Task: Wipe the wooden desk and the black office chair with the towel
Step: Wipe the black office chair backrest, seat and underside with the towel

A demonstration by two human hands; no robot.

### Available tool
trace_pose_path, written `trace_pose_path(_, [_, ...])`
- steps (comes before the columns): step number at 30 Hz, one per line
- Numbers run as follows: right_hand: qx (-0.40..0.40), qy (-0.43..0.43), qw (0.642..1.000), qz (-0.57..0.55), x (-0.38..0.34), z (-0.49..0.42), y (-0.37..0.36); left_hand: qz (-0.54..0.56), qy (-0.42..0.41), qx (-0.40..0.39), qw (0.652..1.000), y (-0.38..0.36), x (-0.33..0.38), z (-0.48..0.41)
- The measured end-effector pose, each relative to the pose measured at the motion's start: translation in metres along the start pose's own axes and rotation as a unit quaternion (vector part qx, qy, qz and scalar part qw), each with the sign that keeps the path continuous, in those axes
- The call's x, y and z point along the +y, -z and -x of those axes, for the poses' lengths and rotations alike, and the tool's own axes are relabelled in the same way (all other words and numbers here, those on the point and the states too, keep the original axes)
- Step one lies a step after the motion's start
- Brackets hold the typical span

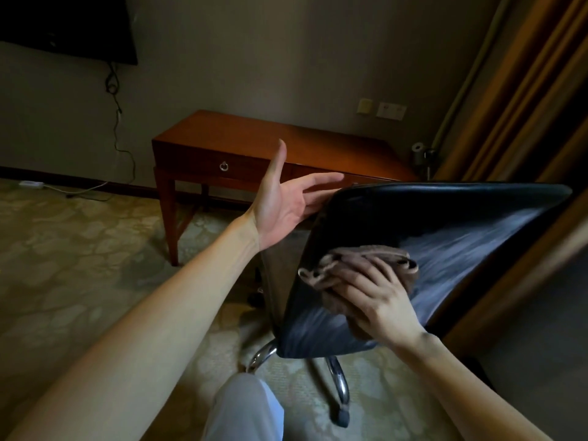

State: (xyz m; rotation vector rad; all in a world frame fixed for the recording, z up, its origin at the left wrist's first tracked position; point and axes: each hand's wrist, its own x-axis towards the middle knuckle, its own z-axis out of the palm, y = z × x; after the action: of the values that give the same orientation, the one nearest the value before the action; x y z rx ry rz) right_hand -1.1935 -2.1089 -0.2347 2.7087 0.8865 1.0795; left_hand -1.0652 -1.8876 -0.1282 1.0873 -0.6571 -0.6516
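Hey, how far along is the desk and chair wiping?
Done: streaks on the chair back show part wiped. In hand: the right hand presses the towel there; the left hand is open at its top edge. Left: rest of the chair; the desk shows no sign either way.

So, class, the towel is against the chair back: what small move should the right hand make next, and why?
Probably sweep the towel upward toward the top edge of the black chair. The right hand presses it mid-back; pale wipe streaks lie to its right, while the band above looks dark and unstreaked. The open left hand sits by the top corner.
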Motion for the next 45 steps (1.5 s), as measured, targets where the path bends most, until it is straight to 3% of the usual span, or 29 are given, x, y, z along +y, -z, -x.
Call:
trace_pose_path(3, [0.108, -0.062, 0.991, -0.043, -0.002, -0.022, 0.032, 0.001, -0.005, 0.018, 1.0, -0.004, -0.002, 0.002])
trace_pose_path(6, [0.242, -0.118, 0.96, -0.079, -0.008, -0.045, 0.066, -0.01, -0.01, 0.05, 0.999, -0.006, -0.002, 0.008])
trace_pose_path(9, [0.359, -0.223, 0.893, -0.157, -0.016, -0.066, 0.094, -0.061, -0.021, 0.11, 0.992, -0.004, -0.003, 0.017])
trace_pose_path(13, [0.391, -0.389, 0.794, -0.257, -0.011, -0.075, 0.126, -0.122, 0.018, 0.128, 0.984, -0.001, -0.008, 0.024])
trace_pose_path(15, [0.38, -0.5, 0.697, -0.348, -0.009, -0.073, 0.137, -0.141, 0.029, 0.131, 0.981, -0.003, -0.011, 0.026])
trace_pose_path(18, [0.294, -0.66, 0.491, -0.488, -0.009, -0.063, 0.144, -0.147, 0.025, 0.156, 0.977, -0.009, -0.014, 0.027])
trace_pose_path(19, [0.255, -0.691, 0.442, -0.512, -0.01, -0.059, 0.145, -0.146, 0.024, 0.162, 0.976, -0.011, -0.014, 0.027])
trace_pose_path(21, [0.206, -0.724, 0.389, -0.532, -0.015, -0.05, 0.143, -0.154, 0.02, 0.171, 0.973, -0.016, -0.014, 0.027])
trace_pose_path(24, [0.173, -0.732, 0.362, -0.551, -0.026, -0.036, 0.139, -0.18, -0.002, 0.206, 0.962, -0.026, -0.018, 0.027])
trace_pose_path(27, [0.154, -0.704, 0.335, -0.607, -0.035, -0.025, 0.138, -0.276, -0.099, 0.256, 0.921, -0.036, -0.021, 0.023])
trace_pose_path(29, [0.157, -0.68, 0.314, -0.643, -0.038, -0.022, 0.137, -0.38, -0.182, 0.26, 0.869, -0.045, -0.022, 0.023])
trace_pose_path(31, [0.157, -0.653, 0.301, -0.677, -0.043, -0.021, 0.136, -0.485, -0.268, 0.251, 0.793, -0.056, -0.024, 0.026])
trace_pose_path(35, [0.121, -0.605, 0.299, -0.728, -0.05, -0.022, 0.131, -0.612, -0.399, 0.203, 0.651, -0.079, -0.024, 0.04])
trace_pose_path(36, [0.119, -0.593, 0.301, -0.737, -0.049, -0.022, 0.131, -0.631, -0.4, 0.179, 0.64, -0.083, -0.024, 0.042])
trace_pose_path(37, [0.119, -0.582, 0.303, -0.745, -0.049, -0.021, 0.131, -0.643, -0.366, 0.149, 0.656, -0.086, -0.023, 0.045])
trace_pose_path(39, [0.12, -0.564, 0.303, -0.759, -0.046, -0.021, 0.132, -0.644, -0.236, 0.092, 0.722, -0.088, -0.02, 0.048])
trace_pose_path(42, [0.121, -0.557, 0.301, -0.764, -0.043, -0.02, 0.131, -0.57, -0.084, 0.031, 0.817, -0.083, -0.016, 0.051])
trace_pose_path(45, [0.118, -0.555, 0.301, -0.767, -0.041, -0.018, 0.128, -0.558, 0.038, -0.029, 0.829, -0.076, -0.009, 0.05])
